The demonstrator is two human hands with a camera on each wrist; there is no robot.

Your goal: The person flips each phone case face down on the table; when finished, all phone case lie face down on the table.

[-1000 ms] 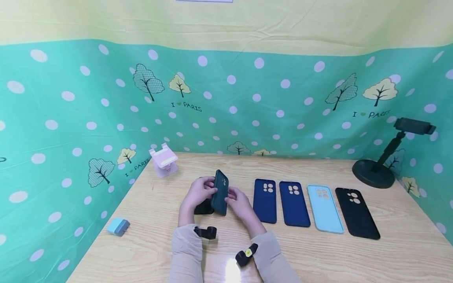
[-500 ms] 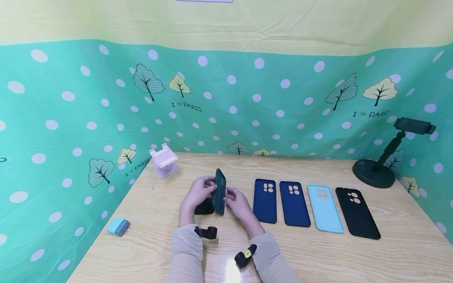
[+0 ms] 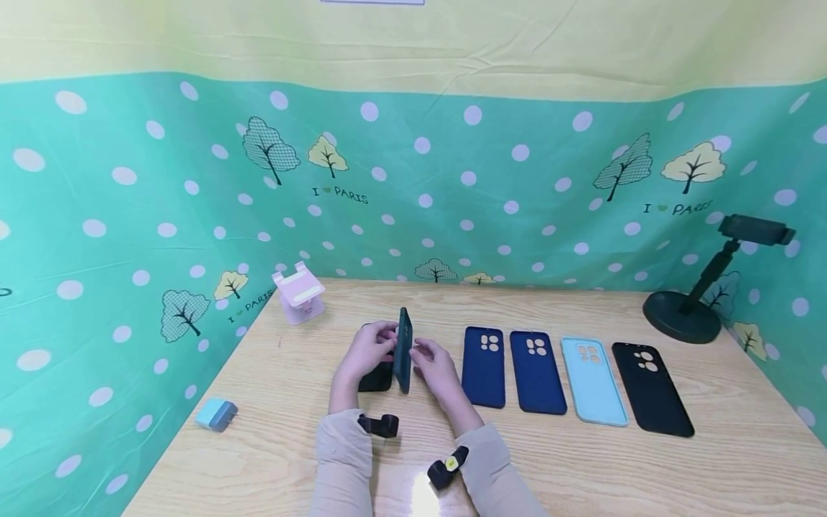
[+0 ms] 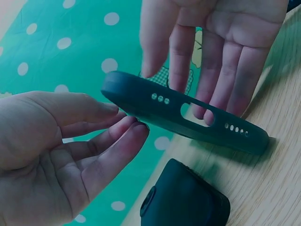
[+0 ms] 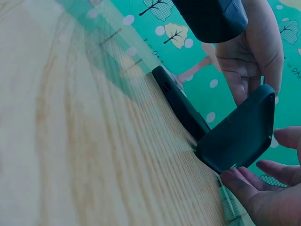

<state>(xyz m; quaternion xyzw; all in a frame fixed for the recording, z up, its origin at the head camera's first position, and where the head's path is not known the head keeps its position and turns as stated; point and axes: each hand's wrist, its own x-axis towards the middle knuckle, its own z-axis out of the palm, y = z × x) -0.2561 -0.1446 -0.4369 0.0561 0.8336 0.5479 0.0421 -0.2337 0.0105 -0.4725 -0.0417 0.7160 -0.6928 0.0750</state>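
Observation:
A dark green phone case (image 3: pixel 403 352) stands steeply on edge between both hands, close over the table. Its end wall, with an oval opening and small round holes, faces the left wrist camera. My left hand (image 3: pixel 371 352) holds it from the left, thumb and fingertips together at the edge. From the right, my right hand (image 3: pixel 436 370) holds the opposite edge; in the right wrist view its thumb (image 5: pixel 235 183) sits at the lower rim. A black phone-shaped object (image 3: pixel 377 376) lies beneath the left hand, partly hidden by it.
To the right lie two navy cases (image 3: pixel 483 373) (image 3: pixel 538 377), a light blue case (image 3: pixel 594 384) and a black case (image 3: pixel 652 391). A black stand (image 3: pixel 685 316) stands back right, a pink stand (image 3: pixel 302 298) back left. A blue plug adapter (image 3: pixel 216 415) sits front left.
The green case has turned until it shows nearly edge-on from the head. My left hand has shifted slightly right, and the right hand's fingers have moved slightly along the case.

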